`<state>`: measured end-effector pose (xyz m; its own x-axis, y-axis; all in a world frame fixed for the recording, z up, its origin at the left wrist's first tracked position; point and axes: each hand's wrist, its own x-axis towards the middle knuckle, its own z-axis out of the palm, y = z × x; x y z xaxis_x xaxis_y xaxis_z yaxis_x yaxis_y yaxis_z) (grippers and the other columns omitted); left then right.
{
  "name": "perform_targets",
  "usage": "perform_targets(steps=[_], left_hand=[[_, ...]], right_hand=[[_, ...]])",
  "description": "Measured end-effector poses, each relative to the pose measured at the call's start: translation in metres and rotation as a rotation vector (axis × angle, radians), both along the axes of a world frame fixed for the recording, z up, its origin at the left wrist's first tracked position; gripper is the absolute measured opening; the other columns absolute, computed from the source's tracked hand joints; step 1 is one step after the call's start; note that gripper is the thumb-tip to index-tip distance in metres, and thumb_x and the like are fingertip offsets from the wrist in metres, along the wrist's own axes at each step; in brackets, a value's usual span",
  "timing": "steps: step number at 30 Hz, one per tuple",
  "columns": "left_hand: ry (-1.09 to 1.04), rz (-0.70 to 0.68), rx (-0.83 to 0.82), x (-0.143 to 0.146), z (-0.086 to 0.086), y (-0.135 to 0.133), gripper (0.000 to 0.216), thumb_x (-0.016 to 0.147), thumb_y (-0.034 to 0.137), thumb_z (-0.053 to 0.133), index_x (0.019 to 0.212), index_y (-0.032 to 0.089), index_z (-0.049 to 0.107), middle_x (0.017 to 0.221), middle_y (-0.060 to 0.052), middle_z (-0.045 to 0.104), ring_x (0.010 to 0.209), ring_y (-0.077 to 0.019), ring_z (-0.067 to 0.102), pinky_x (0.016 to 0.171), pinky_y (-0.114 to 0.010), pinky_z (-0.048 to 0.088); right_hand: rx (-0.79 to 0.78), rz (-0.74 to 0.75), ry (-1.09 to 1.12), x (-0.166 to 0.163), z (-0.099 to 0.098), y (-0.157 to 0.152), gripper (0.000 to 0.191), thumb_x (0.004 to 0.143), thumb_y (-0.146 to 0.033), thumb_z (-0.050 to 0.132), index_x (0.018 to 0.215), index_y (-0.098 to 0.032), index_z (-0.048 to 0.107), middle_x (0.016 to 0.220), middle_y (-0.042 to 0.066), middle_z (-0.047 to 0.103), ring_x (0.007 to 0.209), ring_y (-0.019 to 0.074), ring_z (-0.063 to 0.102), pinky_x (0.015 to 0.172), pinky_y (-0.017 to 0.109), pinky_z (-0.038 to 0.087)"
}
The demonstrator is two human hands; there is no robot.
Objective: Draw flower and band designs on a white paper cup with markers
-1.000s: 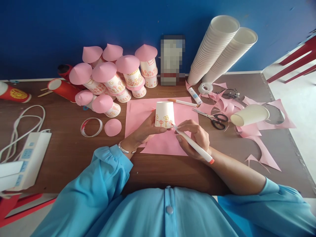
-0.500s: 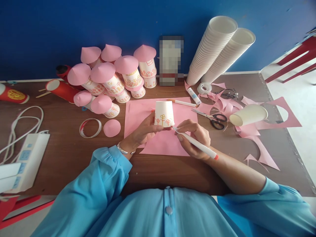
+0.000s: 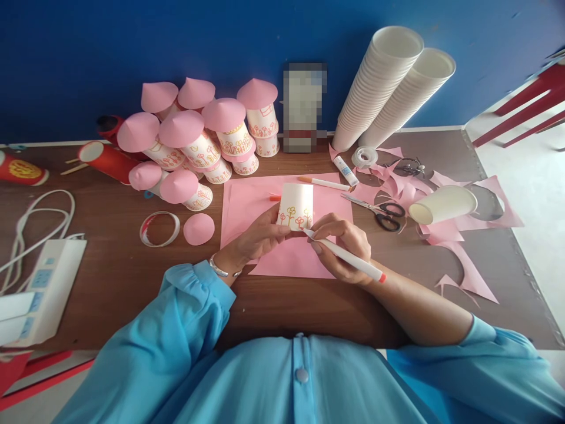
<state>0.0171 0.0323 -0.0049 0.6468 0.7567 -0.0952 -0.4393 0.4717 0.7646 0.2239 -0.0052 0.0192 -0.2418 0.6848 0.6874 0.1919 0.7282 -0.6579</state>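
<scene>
My left hand (image 3: 261,231) is closed on a white paper cup (image 3: 296,200), held upside down above the pink paper (image 3: 245,206). Red and yellow flowers are drawn along the cup's lower part. Between the fingers of my right hand (image 3: 343,247) is a white felt-tip marker (image 3: 353,259) with a red end. Its tip meets the cup near the rim, beside a red flower. A red marker cap (image 3: 275,198) lies just left of the cup. Another white marker (image 3: 325,183) with an orange-brown cap rests along the paper's far edge.
Cup towers with pink cone roofs (image 3: 183,128) crowd the back left. Two tall stacks of paper cups (image 3: 375,88) lean at the wall. Scissors (image 3: 386,215), a glue stick (image 3: 345,171), a lying cup (image 3: 445,205) and pink scraps sit right. A power strip (image 3: 53,288) is left.
The cup has been turned a little in my left hand, so its flowers sit differently. The marker tip has shifted slightly left, onto the cup near its rim.
</scene>
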Motion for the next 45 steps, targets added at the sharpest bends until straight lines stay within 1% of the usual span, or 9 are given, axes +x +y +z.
perform_targets(steps=[9,17,22,25,28,32,36,39,45], left_hand=[[0.046,0.001,0.002,0.0,0.004,-0.003,0.047,0.078,0.03,0.09,0.121,0.021,0.072,0.113,-0.01,0.081,0.112,-0.0298,0.077,0.097,-0.041,0.06],[0.08,0.033,0.019,-0.002,-0.001,-0.002,0.047,0.077,0.031,0.09,0.119,0.021,0.072,0.11,-0.009,0.081,0.109,-0.0293,0.076,0.101,-0.047,0.06],[0.092,0.052,0.03,-0.002,0.002,-0.001,0.054,0.076,0.032,0.091,0.126,0.023,0.07,0.12,-0.009,0.079,0.125,-0.0343,0.072,0.11,-0.055,0.057],[0.11,0.07,0.027,-0.003,0.002,0.0,0.057,0.075,0.032,0.093,0.126,0.024,0.069,0.12,-0.009,0.079,0.123,-0.034,0.074,0.11,-0.057,0.057],[0.108,0.095,0.027,-0.004,0.0,0.0,0.058,0.074,0.031,0.093,0.126,0.025,0.068,0.122,-0.009,0.078,0.119,-0.0325,0.075,0.109,-0.057,0.058],[0.083,0.096,0.027,-0.004,0.0,0.0,0.054,0.076,0.03,0.091,0.126,0.026,0.069,0.126,-0.008,0.077,0.115,-0.0288,0.075,0.106,-0.054,0.059],[0.049,0.077,0.043,-0.003,0.002,0.0,0.053,0.077,0.034,0.091,0.124,0.025,0.07,0.118,-0.008,0.078,0.114,-0.0298,0.074,0.109,-0.057,0.057],[0.061,0.106,0.047,-0.003,0.002,0.0,0.055,0.075,0.034,0.091,0.125,0.025,0.069,0.12,-0.008,0.077,0.116,-0.0303,0.073,0.111,-0.059,0.056],[0.108,0.113,0.064,-0.005,0.0,0.0,0.051,0.075,0.037,0.088,0.12,0.024,0.068,0.117,-0.009,0.077,0.118,-0.032,0.072,0.11,-0.059,0.055]], right_hand=[[0.028,0.006,-0.033,0.0,0.002,0.0,0.017,0.094,-0.012,0.064,0.105,-0.024,0.061,0.082,0.002,0.069,0.07,0.0181,0.071,0.058,0.03,0.058],[0.04,0.011,-0.036,0.001,0.001,0.0,0.016,0.097,-0.014,0.063,0.11,-0.024,0.063,0.084,0.003,0.07,0.073,0.0189,0.072,0.061,0.031,0.06],[0.107,-0.094,-0.012,0.003,-0.006,0.005,0.024,0.106,-0.03,0.062,0.13,-0.025,0.063,0.091,0.006,0.075,0.081,0.0226,0.072,0.07,0.038,0.062],[0.092,-0.175,-0.021,0.005,-0.012,0.006,0.022,0.11,-0.038,0.057,0.127,-0.027,0.065,0.084,0.003,0.072,0.072,0.02,0.071,0.067,0.035,0.061],[0.052,-0.263,-0.086,0.007,-0.015,0.005,0.016,0.109,-0.029,0.056,0.12,-0.029,0.069,0.075,-0.002,0.071,0.059,0.0157,0.069,0.06,0.029,0.057],[0.039,-0.282,-0.168,0.01,-0.017,0.006,0.022,0.105,-0.015,0.057,0.119,-0.027,0.069,0.065,-0.007,0.068,0.049,0.0122,0.063,0.055,0.024,0.054],[0.13,-0.303,-0.23,0.011,-0.022,0.013,0.03,0.101,-0.012,0.061,0.126,-0.027,0.064,0.088,0.001,0.08,0.064,0.0156,0.073,0.059,0.026,0.057],[0.143,-0.303,-0.275,0.011,-0.026,0.017,0.034,0.101,-0.012,0.061,0.132,-0.026,0.061,0.105,0.007,0.082,0.082,0.0203,0.079,0.068,0.031,0.062],[0.127,-0.268,-0.31,0.012,-0.032,0.017,0.035,0.103,-0.015,0.057,0.137,-0.025,0.058,0.109,0.009,0.08,0.086,0.0212,0.078,0.072,0.032,0.063]])
